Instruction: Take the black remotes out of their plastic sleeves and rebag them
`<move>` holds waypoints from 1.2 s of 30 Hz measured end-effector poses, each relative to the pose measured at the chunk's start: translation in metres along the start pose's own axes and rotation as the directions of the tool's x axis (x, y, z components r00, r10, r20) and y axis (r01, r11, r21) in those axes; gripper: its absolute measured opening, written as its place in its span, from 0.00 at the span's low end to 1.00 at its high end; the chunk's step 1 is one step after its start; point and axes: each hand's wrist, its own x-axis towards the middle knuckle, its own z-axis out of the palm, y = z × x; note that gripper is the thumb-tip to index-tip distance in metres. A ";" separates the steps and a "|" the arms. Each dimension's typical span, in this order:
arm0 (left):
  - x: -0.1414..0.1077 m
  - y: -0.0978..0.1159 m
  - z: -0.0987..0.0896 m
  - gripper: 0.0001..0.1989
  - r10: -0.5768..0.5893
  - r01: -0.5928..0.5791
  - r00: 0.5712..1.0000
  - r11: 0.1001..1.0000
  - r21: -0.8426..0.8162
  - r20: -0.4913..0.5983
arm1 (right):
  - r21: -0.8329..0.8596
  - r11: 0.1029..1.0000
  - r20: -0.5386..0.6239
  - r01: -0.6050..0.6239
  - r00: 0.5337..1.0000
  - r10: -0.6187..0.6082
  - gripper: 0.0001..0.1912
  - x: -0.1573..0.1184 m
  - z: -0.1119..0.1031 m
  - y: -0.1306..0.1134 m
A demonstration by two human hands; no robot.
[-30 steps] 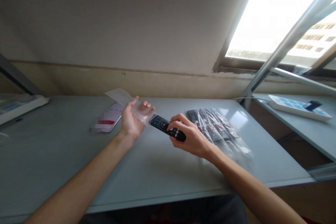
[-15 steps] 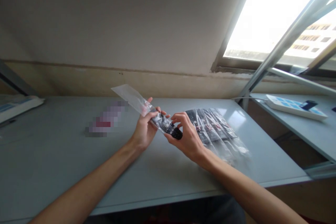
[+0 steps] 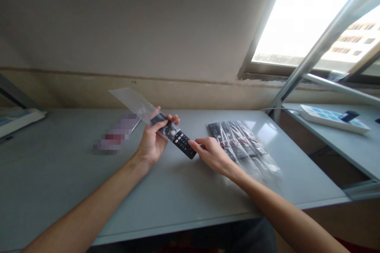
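Note:
A black remote control (image 3: 183,144) with pale buttons lies slantwise between my hands, its lower half bare and its upper half inside a clear plastic sleeve (image 3: 132,102). My left hand (image 3: 154,138) is closed around the sleeved part, thumb on top. The loose end of the sleeve sticks out up and left past that hand. My right hand (image 3: 212,153) pinches the bare lower end of the remote between thumb and fingers. Just right of it, several dark remotes in clear sleeves (image 3: 240,138) lie side by side on the grey table (image 3: 166,193).
On the table's left is a pixelated purple and red item (image 3: 117,134). A white and blue box (image 3: 22,120) stands at the far left edge. Another white box with blue squares (image 3: 332,118) lies on the right-hand desk, behind a metal frame post (image 3: 314,57).
More of the remote shows outside the sleeve now. My left hand has shifted left with the sleeve, and my right hand's grip has changed to a pinch at the remote's end.

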 end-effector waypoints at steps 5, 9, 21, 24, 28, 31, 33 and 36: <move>-0.009 -0.003 0.004 0.33 -0.055 0.050 0.995 0.997 0.051 0.089 | 0.455 0.886 0.094 -0.088 0.994 0.051 0.26 0.000 0.002 -0.005; -0.014 -0.005 0.004 0.37 -0.072 0.056 0.978 0.994 0.091 0.194 | 0.635 0.768 0.068 -0.088 0.996 0.058 0.27 0.000 0.008 -0.006; -0.021 -0.001 0.005 0.40 -0.154 0.079 0.928 0.971 0.226 0.339 | 0.807 0.589 0.029 -0.043 0.999 0.034 0.25 -0.002 0.017 -0.009; -0.023 -0.001 0.005 0.41 -0.194 0.099 0.910 0.960 0.262 0.366 | 0.838 0.545 0.021 -0.037 0.999 0.035 0.24 -0.001 0.022 -0.008; -0.022 -0.002 0.002 0.39 -0.269 0.136 0.884 0.930 0.341 0.383 | 0.895 0.442 0.043 -0.059 0.998 0.046 0.24 -0.001 0.026 -0.006; -0.020 0.000 -0.001 0.37 -0.333 0.171 0.851 0.906 0.387 0.405 | 0.918 0.393 0.036 -0.044 0.999 0.027 0.23 -0.001 0.026 -0.006; -0.018 0.003 -0.003 0.37 -0.355 0.172 0.823 0.899 0.402 0.443 | 0.914 0.405 0.032 -0.029 0.999 0.000 0.21 -0.002 0.026 -0.006; -0.019 0.006 -0.002 0.36 -0.383 0.148 0.780 0.881 0.449 0.494 | 0.874 0.485 0.046 -0.015 0.998 -0.052 0.20 -0.003 0.023 -0.009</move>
